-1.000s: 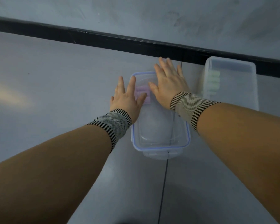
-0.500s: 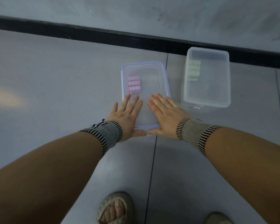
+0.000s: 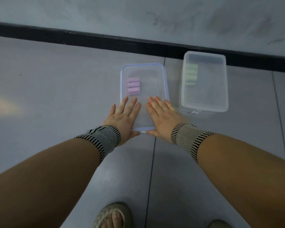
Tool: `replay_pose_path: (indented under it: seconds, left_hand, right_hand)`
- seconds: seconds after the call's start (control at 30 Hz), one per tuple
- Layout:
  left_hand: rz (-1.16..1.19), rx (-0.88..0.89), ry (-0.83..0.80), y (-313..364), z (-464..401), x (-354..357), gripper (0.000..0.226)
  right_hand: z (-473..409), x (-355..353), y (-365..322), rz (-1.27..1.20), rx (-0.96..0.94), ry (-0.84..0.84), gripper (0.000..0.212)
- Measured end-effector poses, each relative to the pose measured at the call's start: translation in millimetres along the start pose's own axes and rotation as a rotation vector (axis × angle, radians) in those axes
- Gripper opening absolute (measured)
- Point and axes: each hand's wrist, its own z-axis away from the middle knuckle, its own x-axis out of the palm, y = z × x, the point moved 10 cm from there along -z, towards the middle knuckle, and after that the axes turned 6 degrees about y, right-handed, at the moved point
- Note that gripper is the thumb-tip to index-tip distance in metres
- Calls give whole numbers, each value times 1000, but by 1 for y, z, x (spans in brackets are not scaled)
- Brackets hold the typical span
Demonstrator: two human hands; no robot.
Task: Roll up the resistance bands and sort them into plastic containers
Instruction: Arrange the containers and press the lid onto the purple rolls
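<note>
A clear plastic container with a blue-rimmed lid (image 3: 161, 69) lies on the grey floor. Three rolled purple bands (image 3: 133, 86) sit inside at its left side. My left hand (image 3: 124, 117) lies flat on the near left part of the lid with straight fingers, its thumb at the near rim. On the near right part of the lid my right hand (image 3: 161, 115) presses flat in the same way. A second clear container (image 3: 220, 83) stands to the right, lid on, with rolled green bands (image 3: 191, 74) inside at its far left.
A black skirting strip (image 3: 105, 40) runs along the wall behind both containers. Floor tile seams run toward me. My sandalled foot (image 3: 113, 214) shows at the bottom edge, and another shoe tip (image 3: 219, 224) at the lower right.
Both hands slid from the far end of the blue-rimmed lid to its near end and stayed flat there. The view pulled back, so my feet came into sight.
</note>
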Motion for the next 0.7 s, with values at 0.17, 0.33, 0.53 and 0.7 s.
replay_pose_path:
  seconds: [0.17,0.33,0.53,0.7]
  left_hand:
    - [8,-25,-23,-4,-33,-19,91]
    - [8,-40,-39,-6,-66,-37,92]
    - [50,-37,-25,-5,-90,-47,93]
    - [62,-48,-8,-8,-91,-45,93]
  right_hand:
    - [-15,-5,24,-46,108,-26,95]
    - [-30,-14,52,-78,160,-5,95]
    - [-38,-20,76,-82,213,59,97]
    - [2,-18,109,-91,401,106,112]
